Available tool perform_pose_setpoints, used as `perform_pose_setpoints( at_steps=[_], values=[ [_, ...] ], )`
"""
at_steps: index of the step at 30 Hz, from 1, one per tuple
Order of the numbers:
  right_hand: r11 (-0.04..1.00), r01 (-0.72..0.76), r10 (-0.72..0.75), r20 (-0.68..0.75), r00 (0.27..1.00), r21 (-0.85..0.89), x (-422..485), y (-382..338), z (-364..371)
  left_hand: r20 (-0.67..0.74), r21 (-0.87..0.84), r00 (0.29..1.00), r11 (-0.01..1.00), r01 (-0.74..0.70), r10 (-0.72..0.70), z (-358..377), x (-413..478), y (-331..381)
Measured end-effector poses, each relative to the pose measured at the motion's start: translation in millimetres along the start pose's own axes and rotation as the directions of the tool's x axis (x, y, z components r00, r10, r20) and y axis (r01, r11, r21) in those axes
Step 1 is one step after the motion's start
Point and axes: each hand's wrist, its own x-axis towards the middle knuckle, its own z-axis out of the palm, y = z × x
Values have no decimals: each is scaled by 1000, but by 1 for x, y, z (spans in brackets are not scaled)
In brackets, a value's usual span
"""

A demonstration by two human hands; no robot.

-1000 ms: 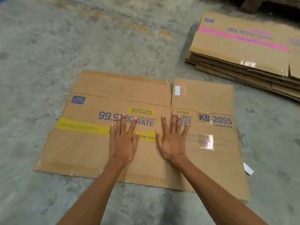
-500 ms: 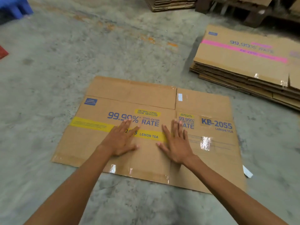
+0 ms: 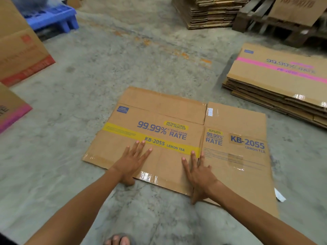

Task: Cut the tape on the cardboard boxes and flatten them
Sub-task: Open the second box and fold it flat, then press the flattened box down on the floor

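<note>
Flattened brown cardboard box (image 3: pixel 178 138) with yellow stripe lies on the concrete floor (image 3: pixel 123 68) — left hand (image 3: pixel 131 160) and right hand (image 3: pixel 199 172) press it, fingers spread flat, grasping nothing.

Flattened cardboard box (image 3: pixel 177 138) flat on concrete floor (image 3: pixel 123 68), yellow-striped.

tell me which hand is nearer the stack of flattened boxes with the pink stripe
Right. The right hand lies flat on the near edge of the flattened box, on the side toward the stack. The left hand presses the same box farther from it.
</note>
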Motion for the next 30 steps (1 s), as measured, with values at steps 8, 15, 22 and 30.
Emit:
perform_pose_setpoints(
  at_steps=[8,15,22,30],
  values=[
    [978,-199,206,-153,966,60,-29,-20,-34,-121,-5,992,1000,19,-19,-44,-12,-12],
    [990,-118,139,-361,922,80,-69,62,-195,-274,-176,962,983,-60,9,-223,-28,-94],
    [988,-141,146,-616,774,58,-152,127,-370,-469,-29,882,999,43,-52,-432,-88,-147],
    [944,-314,273,-771,575,101,-243,235,-432,-765,9,644,1000,11,0,-577,-70,-105]
  ],
)
